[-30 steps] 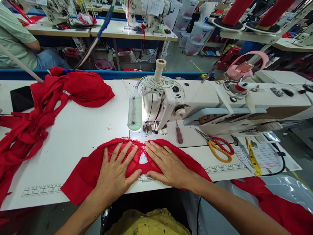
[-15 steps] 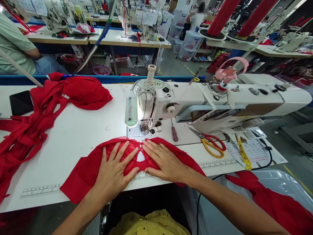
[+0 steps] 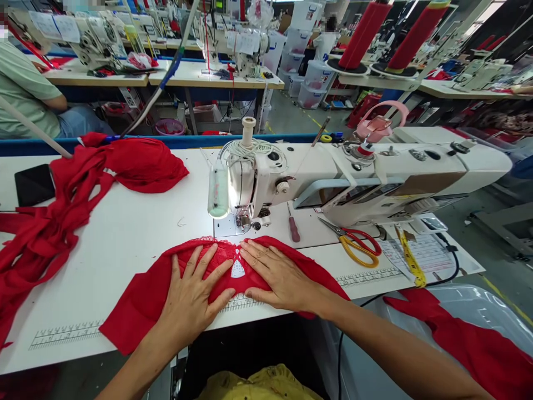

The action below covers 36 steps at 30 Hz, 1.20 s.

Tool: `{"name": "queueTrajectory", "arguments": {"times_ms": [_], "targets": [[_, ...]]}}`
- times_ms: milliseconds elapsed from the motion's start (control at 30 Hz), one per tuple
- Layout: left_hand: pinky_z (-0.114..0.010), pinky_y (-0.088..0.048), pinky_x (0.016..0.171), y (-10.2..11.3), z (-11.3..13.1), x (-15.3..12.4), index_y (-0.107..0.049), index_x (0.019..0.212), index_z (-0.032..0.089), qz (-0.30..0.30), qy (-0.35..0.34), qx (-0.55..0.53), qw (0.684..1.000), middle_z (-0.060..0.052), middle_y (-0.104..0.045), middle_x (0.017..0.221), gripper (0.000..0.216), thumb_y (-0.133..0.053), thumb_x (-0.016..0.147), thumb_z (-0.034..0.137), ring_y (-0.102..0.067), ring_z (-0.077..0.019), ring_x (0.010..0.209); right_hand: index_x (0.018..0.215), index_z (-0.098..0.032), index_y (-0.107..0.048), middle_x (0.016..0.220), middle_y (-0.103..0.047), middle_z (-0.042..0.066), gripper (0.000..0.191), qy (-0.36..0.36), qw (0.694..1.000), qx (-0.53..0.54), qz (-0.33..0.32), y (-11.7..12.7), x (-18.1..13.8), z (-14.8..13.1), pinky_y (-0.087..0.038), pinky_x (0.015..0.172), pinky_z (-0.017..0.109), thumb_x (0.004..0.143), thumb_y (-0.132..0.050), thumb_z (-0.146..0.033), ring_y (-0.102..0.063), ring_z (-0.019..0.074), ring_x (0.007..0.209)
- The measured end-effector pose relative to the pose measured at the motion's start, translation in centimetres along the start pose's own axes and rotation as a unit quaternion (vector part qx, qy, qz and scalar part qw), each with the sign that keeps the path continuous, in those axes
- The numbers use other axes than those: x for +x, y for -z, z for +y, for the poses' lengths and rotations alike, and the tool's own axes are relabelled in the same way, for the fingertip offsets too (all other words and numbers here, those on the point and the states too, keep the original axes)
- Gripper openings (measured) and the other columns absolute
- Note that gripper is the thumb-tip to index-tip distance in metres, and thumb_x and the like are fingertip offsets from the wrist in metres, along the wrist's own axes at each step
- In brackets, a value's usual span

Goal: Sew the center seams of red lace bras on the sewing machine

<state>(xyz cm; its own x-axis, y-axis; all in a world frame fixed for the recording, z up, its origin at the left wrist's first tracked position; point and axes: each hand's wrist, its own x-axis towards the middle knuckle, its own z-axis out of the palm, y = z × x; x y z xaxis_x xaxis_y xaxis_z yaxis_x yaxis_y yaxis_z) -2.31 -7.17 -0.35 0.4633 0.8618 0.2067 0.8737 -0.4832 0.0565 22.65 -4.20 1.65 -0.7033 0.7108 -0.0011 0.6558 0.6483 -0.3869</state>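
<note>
A red bra [image 3: 137,300] with lace along its upper edge is spread over the front of the white sewing table [image 3: 137,233]. My left hand [image 3: 194,286] lies flat on its left cup, fingers spread. On the right cup rests my right hand [image 3: 277,275], also flat, with its fingers stretched out close together. Between the hands, a small gap at the bra's centre shows the white surface below. Just beyond stands the sewing machine [image 3: 312,172], its needle area behind the lace edge and apart from the cloth. Part of each cup is hidden under my palms.
Scissors [image 3: 358,247], a screwdriver [image 3: 293,229] and a yellow tape measure [image 3: 410,258] lie to the right. A red garment pile [image 3: 141,164] and a black phone [image 3: 35,185] are at left. A plastic bin [image 3: 370,344] holds red cloth. A co-worker [image 3: 33,94] sits behind.
The camera view has shifted slightly. Both hands stay flat on the red bra, with no clear movement of the cloth.
</note>
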Motion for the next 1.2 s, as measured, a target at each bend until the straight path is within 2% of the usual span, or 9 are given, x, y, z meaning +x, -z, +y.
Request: {"name": "queueTrajectory", "arguments": {"times_ms": [267,433,600,733,833,933,1000,1067,1200], "targets": [[-0.077,-0.021,0.111,-0.2,-0.1,-0.1,-0.05,0.143,0.028,0.003,0.004,-0.017,1.0,-0.01,-0.04,0.158,0.051,-0.05,0.097,0.051,-0.034,-0.0392,0.145,0.157,-0.013,-0.026,0.164,-0.024,0.013,0.079,-0.001,1.0,-0.002,-0.003,-0.2,0.0,0.1,-0.023,0.123,0.048,0.095,-0.057,-0.051,-0.018,0.0259,0.153],[-0.075,-0.023,0.112,0.3,0.1,-0.4,-0.046,0.145,0.028,0.009,-0.001,-0.026,1.0,-0.01,-0.04,0.158,0.052,-0.047,0.098,0.051,-0.033,-0.0381,0.146,0.154,-0.013,-0.035,0.16,-0.033,0.016,0.071,0.031,0.999,-0.003,0.035,0.4,-0.1,-0.1,-0.03,0.12,0.046,0.097,-0.055,-0.05,-0.03,0.0273,0.149],[-0.057,-0.043,0.106,1.7,0.2,0.4,-0.057,0.132,0.017,0.068,0.025,-0.063,0.995,-0.017,-0.054,0.144,0.042,-0.05,0.098,0.042,-0.048,-0.0354,0.135,0.131,-0.019,-0.06,0.132,-0.065,0.01,0.033,-0.015,0.983,-0.059,0.174,1.5,0.5,-0.1,-0.045,0.1,0.043,0.103,-0.046,-0.031,-0.059,0.0256,0.118],[-0.053,-0.039,0.111,2.4,-0.6,2.7,-0.056,0.128,0.014,0.061,0.026,-0.118,0.991,-0.016,-0.06,0.136,0.037,-0.052,0.097,0.033,-0.05,-0.0321,0.132,0.125,-0.013,-0.062,0.121,-0.066,0.015,0.03,-0.058,0.964,-0.148,0.214,1.1,1.8,0.8,-0.042,0.092,0.046,0.1,-0.051,-0.025,-0.057,0.0303,0.109],[-0.059,-0.034,0.112,2.4,-1.2,4.7,-0.05,0.134,0.016,0.014,0.01,-0.14,0.99,-0.014,-0.063,0.132,0.049,-0.063,0.09,0.035,-0.051,-0.0337,0.131,0.103,-0.016,-0.068,0.096,-0.068,0.009,0.015,-0.05,0.963,-0.16,0.21,0.7,2.5,1.2,-0.041,0.087,0.041,0.098,-0.054,-0.021,-0.057,0.0254,0.092],[-0.052,-0.042,0.104,2.6,-1.4,6.1,-0.053,0.129,0.021,0.011,-0.02,-0.142,0.99,-0.008,-0.071,0.118,0.051,-0.071,0.084,0.036,-0.064,-0.0288,0.111,0.089,-0.017,-0.066,0.086,-0.065,0.006,0.017,-0.031,0.955,-0.174,0.237,1.3,2.4,0.4,-0.039,0.084,0.038,0.097,-0.051,-0.015,-0.054,0.0226,0.085],[-0.041,-0.05,0.089,2.9,-1.1,6.5,-0.063,0.106,0.022,0.032,-0.037,-0.135,0.99,-0.001,-0.074,0.092,0.026,-0.071,0.084,0.032,-0.068,-0.0216,0.085,0.089,-0.017,-0.066,0.084,-0.064,0.006,0.019,-0.012,0.94,-0.199,0.276,2.0,1.7,-1.0,-0.037,0.081,0.037,0.097,-0.049,-0.014,-0.052,0.0222,0.083],[-0.036,-0.049,0.08,3.3,-0.6,6.3,-0.061,0.083,0.021,0.077,-0.045,-0.118,0.989,0.003,-0.067,0.072,0.005,-0.065,0.087,0.023,-0.062,-0.0171,0.068,0.087,-0.018,-0.065,0.08,-0.063,0.005,0.02,0.01,0.929,-0.217,0.3,2.4,0.5,-2.8,-0.036,0.078,0.036,0.097,-0.049,-0.013,-0.051,0.0211,0.079],[-0.043,-0.04,0.094,3.2,0.6,4.1,-0.059,0.079,0.02,0.226,-0.056,-0.063,0.971,0.003,-0.063,0.07,0.018,-0.052,0.089,0.006,-0.057,-0.0156,0.066,0.09,-0.018,-0.065,0.08,-0.064,0.004,0.019,0.085,0.961,-0.143,0.22,2.0,-2.1,-6.3,-0.036,0.07,0.033,0.1,-0.049,-0.022,-0.051,0.0186,0.075]]}}
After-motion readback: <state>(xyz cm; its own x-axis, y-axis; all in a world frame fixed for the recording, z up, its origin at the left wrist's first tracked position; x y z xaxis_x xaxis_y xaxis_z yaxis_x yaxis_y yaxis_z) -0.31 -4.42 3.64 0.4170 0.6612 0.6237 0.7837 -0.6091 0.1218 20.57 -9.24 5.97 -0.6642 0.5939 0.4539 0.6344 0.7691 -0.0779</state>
